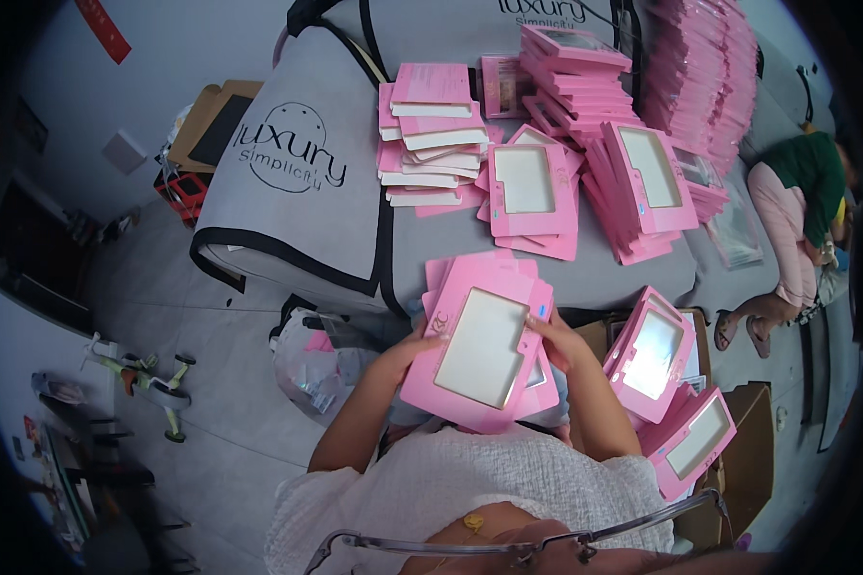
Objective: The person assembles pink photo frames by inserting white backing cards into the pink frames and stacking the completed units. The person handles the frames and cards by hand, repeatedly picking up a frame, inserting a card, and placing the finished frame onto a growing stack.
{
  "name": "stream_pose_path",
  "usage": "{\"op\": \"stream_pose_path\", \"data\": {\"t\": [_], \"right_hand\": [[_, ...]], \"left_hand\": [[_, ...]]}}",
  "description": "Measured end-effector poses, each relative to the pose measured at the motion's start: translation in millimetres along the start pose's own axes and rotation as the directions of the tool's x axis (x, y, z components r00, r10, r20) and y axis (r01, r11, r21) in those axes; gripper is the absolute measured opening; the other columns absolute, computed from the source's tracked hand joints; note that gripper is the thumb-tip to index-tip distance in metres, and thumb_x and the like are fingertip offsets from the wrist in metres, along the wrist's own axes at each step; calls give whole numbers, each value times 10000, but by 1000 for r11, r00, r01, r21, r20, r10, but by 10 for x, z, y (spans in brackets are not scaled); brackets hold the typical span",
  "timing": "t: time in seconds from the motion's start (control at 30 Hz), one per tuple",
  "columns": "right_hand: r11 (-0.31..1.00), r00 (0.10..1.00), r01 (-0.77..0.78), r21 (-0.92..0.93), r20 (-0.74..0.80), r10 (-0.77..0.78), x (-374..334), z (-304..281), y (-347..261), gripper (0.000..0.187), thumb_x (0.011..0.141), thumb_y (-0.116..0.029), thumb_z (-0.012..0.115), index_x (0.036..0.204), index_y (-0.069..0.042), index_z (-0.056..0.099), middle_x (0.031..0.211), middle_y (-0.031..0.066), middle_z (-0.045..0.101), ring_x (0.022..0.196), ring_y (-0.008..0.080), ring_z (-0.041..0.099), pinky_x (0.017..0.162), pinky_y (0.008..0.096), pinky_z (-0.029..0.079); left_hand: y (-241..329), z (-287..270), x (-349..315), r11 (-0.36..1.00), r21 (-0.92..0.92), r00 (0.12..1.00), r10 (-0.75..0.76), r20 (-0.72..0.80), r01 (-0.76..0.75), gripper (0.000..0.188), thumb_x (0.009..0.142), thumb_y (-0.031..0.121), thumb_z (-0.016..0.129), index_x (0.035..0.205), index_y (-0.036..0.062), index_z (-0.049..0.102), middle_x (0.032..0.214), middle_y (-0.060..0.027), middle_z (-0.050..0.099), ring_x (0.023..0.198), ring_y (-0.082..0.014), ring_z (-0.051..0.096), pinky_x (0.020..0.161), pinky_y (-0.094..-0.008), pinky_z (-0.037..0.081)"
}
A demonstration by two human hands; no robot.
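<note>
My left hand [418, 347] and my right hand [554, 343] grip a pink flat box with a large rectangular window [481, 345] by its two sides, above my lap. Each thumb lies on the front and the other fingers are hidden behind. More pink boxes show behind it, their edges poking out at the top and lower right; I cannot tell which of them the hands also hold. Beyond my hands, on the grey sofa, a loose pile of windowed pink boxes [532, 184] lies face up.
Stacked pink boxes [427, 144] and leaning rows of them [642, 182] cover the sofa [431, 259]. At my right, cartons [750, 460] hold more boxes [650, 359]. A clear plastic bag [321, 369] stands at left. Another person [801, 211] sits at far right. A child's bike [149, 379] stands left.
</note>
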State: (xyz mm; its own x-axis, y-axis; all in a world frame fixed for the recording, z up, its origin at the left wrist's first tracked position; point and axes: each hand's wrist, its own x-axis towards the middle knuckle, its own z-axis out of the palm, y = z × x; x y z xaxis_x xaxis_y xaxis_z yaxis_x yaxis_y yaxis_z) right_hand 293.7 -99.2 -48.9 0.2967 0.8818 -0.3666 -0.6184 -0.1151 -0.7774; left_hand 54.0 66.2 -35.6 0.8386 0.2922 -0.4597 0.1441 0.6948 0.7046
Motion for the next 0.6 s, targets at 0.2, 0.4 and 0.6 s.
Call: {"op": "stream_pose_path", "data": {"t": [0.2,0.4,0.6], "right_hand": [[981,977,160,108,-163,-141,-515,204,253,671,865,-143,626,1428,-96,263,1281,98,462,1139,207,507,922,335,456],[924,912,362,-127,-157,-379,-795,437,112,815,879,-128,584,1502,-97,60,1485,140,223,1345,244,277,1087,359,263],[917,919,292,-270,-184,-347,-990,372,527,882,875,-189,606,1508,-138,-6,1504,131,202,1355,254,267,1094,375,254]], "left_hand": [[-450,150,29,987,91,991,133,0,-132,875,874,154,627,1503,147,19,1406,-134,372,1279,-228,406,1012,-364,392],[-640,369,-271,997,73,997,26,-70,-21,722,900,127,600,1477,80,169,1418,-109,355,1296,-227,369,1010,-367,385],[-836,335,-391,966,177,979,199,-40,-189,628,892,106,611,1427,48,288,1328,-106,465,1193,-216,480,957,-353,433]]}}
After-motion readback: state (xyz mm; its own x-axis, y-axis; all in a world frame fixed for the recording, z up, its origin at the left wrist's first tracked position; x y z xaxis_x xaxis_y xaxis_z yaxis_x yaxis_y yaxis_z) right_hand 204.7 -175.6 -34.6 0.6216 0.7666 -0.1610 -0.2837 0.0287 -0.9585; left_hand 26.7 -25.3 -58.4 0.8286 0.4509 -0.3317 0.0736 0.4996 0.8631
